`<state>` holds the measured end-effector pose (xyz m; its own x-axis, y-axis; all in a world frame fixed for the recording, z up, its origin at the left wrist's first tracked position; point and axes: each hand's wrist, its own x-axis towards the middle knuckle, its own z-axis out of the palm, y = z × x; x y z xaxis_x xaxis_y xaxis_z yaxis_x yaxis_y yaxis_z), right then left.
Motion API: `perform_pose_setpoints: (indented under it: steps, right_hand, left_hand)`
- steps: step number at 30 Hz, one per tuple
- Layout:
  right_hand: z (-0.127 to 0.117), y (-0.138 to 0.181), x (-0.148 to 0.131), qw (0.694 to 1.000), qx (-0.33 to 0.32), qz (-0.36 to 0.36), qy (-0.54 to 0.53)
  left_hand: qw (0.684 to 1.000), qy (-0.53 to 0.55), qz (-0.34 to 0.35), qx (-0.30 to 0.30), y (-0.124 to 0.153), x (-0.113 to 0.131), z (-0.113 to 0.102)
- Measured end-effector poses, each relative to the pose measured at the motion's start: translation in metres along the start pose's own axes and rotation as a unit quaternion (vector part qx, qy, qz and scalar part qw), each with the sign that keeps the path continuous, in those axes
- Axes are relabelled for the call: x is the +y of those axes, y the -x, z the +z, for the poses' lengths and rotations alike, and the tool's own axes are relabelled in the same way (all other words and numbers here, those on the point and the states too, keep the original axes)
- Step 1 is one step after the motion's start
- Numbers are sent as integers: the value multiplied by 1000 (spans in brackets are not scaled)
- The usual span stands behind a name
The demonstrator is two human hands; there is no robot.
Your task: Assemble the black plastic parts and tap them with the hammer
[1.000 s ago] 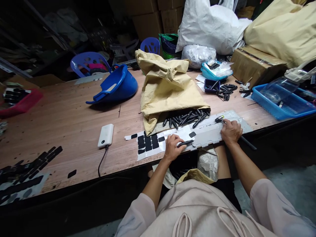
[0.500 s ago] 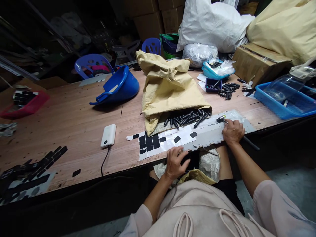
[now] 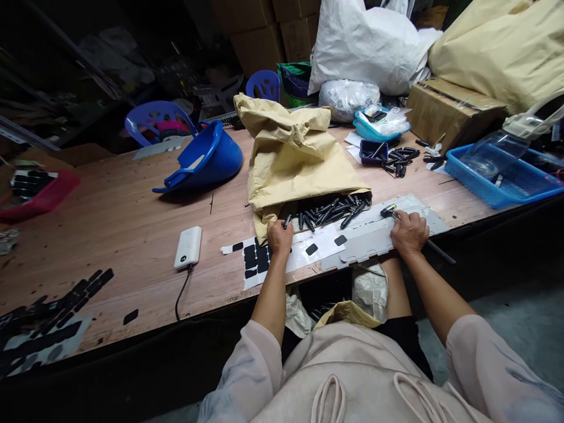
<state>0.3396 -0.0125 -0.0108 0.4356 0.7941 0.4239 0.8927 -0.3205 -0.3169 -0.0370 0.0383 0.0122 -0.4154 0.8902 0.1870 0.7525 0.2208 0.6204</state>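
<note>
My left hand (image 3: 280, 237) is at the mouth of the yellow sack (image 3: 304, 170), its fingers closed on a small black cylindrical piece (image 3: 287, 221) that pokes up from the grip. Similar black pieces (image 3: 328, 210) lie heaped in the sack's opening. My right hand (image 3: 409, 232) is wrapped around a hammer (image 3: 441, 252), whose head (image 3: 388, 211) rests over the grey board (image 3: 365, 239) and whose dark handle sticks out past the table edge. Between the hands lies a white sheet (image 3: 328, 242) with black rounded stickers (image 3: 312, 249), partly covered by my left forearm.
A white power bank (image 3: 188, 247) with a cable lies left of the sheet. Behind it is a blue basin (image 3: 211, 155). At right are a blue basket (image 3: 489, 191), a cardboard box (image 3: 449, 111) and more black pieces (image 3: 400, 158). An opened bag (image 3: 348, 314) sits below the table edge.
My left hand has moved up and left from the table edge to the sack's mouth and closed on a black piece. My right hand keeps the hammer in place. The view has shifted slightly.
</note>
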Motion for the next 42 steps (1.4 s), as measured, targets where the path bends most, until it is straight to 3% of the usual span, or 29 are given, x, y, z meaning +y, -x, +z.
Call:
perform_pose_setpoints:
  steps: [3, 7, 10, 18, 21, 24, 29, 32, 35, 42]
  right_hand:
    - [0, 0, -1, 1000, -3, 4, 2]
    - [-2, 0, -2, 1000, -3, 7, 2]
    - [-4, 1, -3, 1000, -7, 11, 3]
    - [-8, -7, 5, 1000, -16, 3, -22]
    - [-15, -3, 1, 997, 20, -3, -71]
    - [-24, 16, -19, 983, 32, -56, -171]
    - [-34, 64, -72, 939, -72, -167, -294]
    - [-36, 83, -96, 929, -107, -204, -290]
    - [-37, 91, -109, 923, -102, -245, -280]
    - [-34, 96, -112, 925, -95, -311, -199]
  left_hand:
    - [999, 33, 18, 31, 28, -6, -11]
    - [977, 114, 148, -102, 71, 1, -9]
    - [960, 117, 187, -173, 86, 11, 2]
    - [959, 104, 175, -197, 82, 17, 13]
    - [960, 95, 176, -198, 82, 18, 12]
    - [959, 81, 181, -201, 83, 20, 12]
    - [958, 75, 178, -211, 83, 20, 11]
    - [958, 80, 171, -214, 83, 20, 12]
    - [959, 84, 168, -214, 83, 20, 13]
    - [959, 81, 165, -217, 82, 20, 13]
